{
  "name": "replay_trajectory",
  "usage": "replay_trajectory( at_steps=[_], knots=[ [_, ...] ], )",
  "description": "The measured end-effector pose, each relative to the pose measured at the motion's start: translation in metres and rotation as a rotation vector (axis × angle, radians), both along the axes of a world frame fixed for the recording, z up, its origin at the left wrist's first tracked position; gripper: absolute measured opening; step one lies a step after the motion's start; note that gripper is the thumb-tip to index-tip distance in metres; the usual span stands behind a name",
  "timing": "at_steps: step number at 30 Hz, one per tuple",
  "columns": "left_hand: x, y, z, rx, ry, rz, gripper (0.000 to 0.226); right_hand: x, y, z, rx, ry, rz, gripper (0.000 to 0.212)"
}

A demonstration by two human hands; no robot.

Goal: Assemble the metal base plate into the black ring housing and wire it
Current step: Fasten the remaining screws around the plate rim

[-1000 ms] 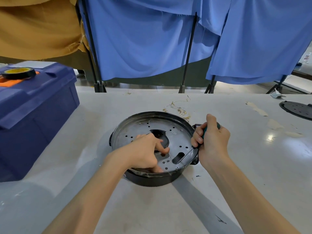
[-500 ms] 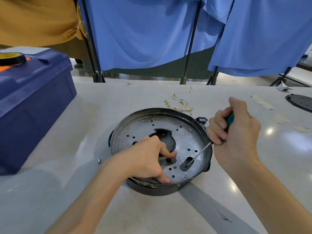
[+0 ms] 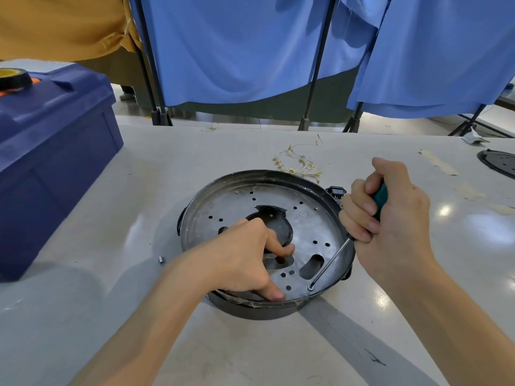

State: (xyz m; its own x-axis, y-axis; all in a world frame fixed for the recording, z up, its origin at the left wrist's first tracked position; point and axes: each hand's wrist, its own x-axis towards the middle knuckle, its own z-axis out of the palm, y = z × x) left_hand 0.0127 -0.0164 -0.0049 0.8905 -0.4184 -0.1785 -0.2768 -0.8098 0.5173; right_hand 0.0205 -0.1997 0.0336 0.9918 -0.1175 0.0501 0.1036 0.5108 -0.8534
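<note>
I record a pale counter [image 3: 250, 344] carrying the black ring housing [image 3: 259, 312] at centre, a blue crate [image 3: 53, 168] left. Wire bundle [image 3: 299, 165] just behind the housing; black disc [image 3: 498, 165] far right.

1. Left hand [image 3: 245, 263]: bare skin over all that shows.
2. Right hand [image 3: 390, 218]: bare as well.
3. Left forearm [image 3: 156, 324]: slim, bare from the wrist down to the bottom frame edge.
4. Right forearm [image 3: 446, 316]: bare likewise, runs out at the bottom right corner.
5. Fingers [image 3: 359, 210]: slender, knuckle creases visible. Nails short, plain and trimmed close, seen on the left thumb and three right fingers.
6. Anything above the forearms is out of frame, so clothing cannot be told.
</note>
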Motion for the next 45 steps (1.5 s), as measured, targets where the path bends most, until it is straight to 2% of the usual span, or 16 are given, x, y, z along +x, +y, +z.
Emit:
replay_trajectory(
  at_steps=[9,13,17,19,22,25,27,30,32,34,36,38,41,42,45],
  knots=[
    [0.0,0.0,-0.001,-0.007,0.012,0.017,0.072,-0.006,0.005,-0.001,-0.089,-0.078,0.047,0.049],
    [-0.001,0.002,0.0,-0.013,-0.014,0.001,0.074,-0.012,0.012,0.002,-0.15,-0.15,0.231,0.053],
    [-0.001,0.002,0.003,-0.035,-0.031,-0.03,0.073,-0.014,0.014,0.003,-0.24,-0.219,0.369,0.038],
    [-0.002,-0.001,0.006,-0.155,-0.017,-0.029,0.063,-0.015,0.011,0.003,-0.304,-0.302,0.362,0.033],
    [-0.009,-0.009,0.016,-0.574,0.084,-0.003,0.039,-0.02,0.006,0.005,-0.321,-0.409,0.354,0.02],
    [-0.016,-0.024,0.019,-0.887,0.103,0.014,0.036,-0.024,0.006,0.004,-0.303,-0.44,0.294,0.006],
    [-0.017,-0.033,0.018,-1.015,0.078,0.051,0.031,-0.025,0.008,0.002,-0.332,-0.447,0.199,0.011],
    [-0.017,-0.037,0.017,-1.019,0.073,0.024,0.023,-0.023,0.002,0.006,-0.434,-0.474,0.161,0.023],
    [-0.017,-0.033,0.016,-0.972,0.098,-0.031,0.012,-0.021,-0.008,0.011,-0.442,-0.499,0.302,0.031],
    [-0.016,-0.028,0.018,-0.973,0.139,-0.065,0.013,-0.02,-0.014,0.015,-0.441,-0.531,0.403,0.028],
    [-0.016,-0.027,0.02,-1.033,0.183,-0.076,0.023,-0.019,-0.014,0.014,-0.562,-0.616,0.319,0.021],
    [-0.017,-0.031,0.018,-1.087,0.171,-0.05,0.041,-0.019,-0.011,0.008,-0.667,-0.682,0.139,0.014],
    [-0.017,-0.037,0.017,-1.12,0.114,-0.01,0.039,-0.019,-0.008,0.004,-0.766,-0.686,-0.086,0.019],
    [-0.016,-0.037,0.015,-1.14,0.135,-0.014,0.036,-0.019,-0.01,0.005,-0.755,-0.679,-0.044,0.023],
    [-0.014,-0.031,0.012,-1.142,0.19,-0.071,0.024,-0.018,-0.02,0.013,-0.613,-0.643,0.314,0.026]
  ],
)
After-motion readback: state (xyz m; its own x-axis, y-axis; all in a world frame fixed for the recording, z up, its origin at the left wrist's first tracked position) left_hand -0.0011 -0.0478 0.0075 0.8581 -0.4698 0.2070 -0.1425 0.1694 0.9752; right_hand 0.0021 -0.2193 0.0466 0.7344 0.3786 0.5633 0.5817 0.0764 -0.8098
